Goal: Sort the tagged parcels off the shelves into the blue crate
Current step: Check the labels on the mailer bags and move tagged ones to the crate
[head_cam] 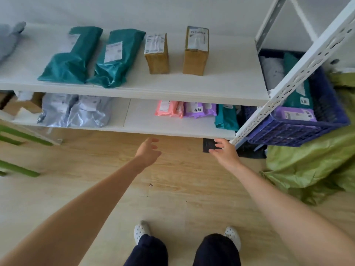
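Note:
On the upper shelf (221, 87) lie two teal bags (73, 56) and two labelled cardboard boxes (196, 50). The lower shelf (153, 125) carries two grey bags (73, 110), a pink parcel (169, 109), a purple parcel (199, 110) with a handwritten tag, and a teal parcel (226, 117). To the right stands the blue crate (299, 131), with purple, teal and white parcels inside. My left hand (148, 151) hovers open just below the lower shelf's front edge. My right hand (224, 150) is open too, near the rack's corner post. Neither holds anything.
A white perforated rack post (299, 73) slants across in front of the crate. Green sacking (315, 169) is heaped on the floor at the right. A black object (209, 145) lies under the shelf. Green bars (19, 135) stand at the left. My feet (142, 230) are on wood flooring.

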Available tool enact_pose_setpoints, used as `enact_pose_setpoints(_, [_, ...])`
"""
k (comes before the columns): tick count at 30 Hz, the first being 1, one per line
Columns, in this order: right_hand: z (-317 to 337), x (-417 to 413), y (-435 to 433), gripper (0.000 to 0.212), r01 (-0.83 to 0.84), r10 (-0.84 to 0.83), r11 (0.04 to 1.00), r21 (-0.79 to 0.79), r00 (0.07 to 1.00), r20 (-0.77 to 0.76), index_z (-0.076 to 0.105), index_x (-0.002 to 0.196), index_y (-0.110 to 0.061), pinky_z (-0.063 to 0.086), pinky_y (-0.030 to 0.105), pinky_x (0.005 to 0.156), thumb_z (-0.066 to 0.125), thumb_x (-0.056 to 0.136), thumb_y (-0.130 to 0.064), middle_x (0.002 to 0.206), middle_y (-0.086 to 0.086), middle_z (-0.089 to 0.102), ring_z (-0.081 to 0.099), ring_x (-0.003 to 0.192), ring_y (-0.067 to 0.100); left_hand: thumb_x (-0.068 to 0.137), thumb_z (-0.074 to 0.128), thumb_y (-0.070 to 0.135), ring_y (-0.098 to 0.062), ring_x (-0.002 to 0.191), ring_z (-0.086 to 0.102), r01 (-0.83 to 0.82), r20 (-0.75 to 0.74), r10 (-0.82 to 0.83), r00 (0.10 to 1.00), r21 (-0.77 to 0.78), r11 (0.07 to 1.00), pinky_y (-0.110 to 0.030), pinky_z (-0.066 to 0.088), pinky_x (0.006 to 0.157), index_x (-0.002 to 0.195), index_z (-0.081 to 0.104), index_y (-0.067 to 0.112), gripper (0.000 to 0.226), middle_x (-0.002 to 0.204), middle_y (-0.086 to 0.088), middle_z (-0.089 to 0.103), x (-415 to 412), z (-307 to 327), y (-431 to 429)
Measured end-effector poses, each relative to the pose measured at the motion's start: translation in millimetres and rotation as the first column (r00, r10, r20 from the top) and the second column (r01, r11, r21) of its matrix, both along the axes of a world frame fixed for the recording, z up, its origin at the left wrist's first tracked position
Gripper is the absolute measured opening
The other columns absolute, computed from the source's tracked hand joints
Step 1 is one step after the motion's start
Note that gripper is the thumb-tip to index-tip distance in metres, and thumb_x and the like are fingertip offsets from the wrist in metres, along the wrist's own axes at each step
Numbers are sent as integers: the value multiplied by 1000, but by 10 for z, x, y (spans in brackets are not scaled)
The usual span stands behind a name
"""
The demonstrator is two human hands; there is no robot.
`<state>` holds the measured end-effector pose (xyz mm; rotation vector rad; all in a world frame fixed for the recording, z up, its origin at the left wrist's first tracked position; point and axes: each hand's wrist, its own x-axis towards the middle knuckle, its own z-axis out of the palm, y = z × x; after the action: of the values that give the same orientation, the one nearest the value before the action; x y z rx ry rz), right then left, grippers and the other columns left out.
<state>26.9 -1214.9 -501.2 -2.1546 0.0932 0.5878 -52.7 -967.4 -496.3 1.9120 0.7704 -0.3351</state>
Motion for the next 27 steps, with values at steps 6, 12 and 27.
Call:
enact_pose_setpoints(6, [-350,43,746,49,72,-72,997,12,997,15,49,130,-13,48,37,96,69,86,-15,132,12,53,57,113,23,88,56,5,-15,78,55,93,11,-93,996,22,995,-22,40,53,133,45,17,47,125,-8,53,312,-400,750])
enact_pose_setpoints(12, [-879,414,1243,50,20,-24,998,60,998,57,46,134,-14,46,27,85,66,88,-14,133,8,50,54,112,17,91,56,8,-20,81,55,129,62,-134,989,71,989,-24,41,54,133,45,20,45,124,-7,52,873,-967,1249])
enact_pose_setpoints(27, [-2402,1853,1908,51,-65,18,989,131,943,331,48,132,-10,44,25,92,68,86,-8,125,6,56,55,107,14,90,62,12,-24,98,57,143,239,-190,952,203,969,-38,49,88,135,43,21,50,135,-11,47,2256,-2626,1834])
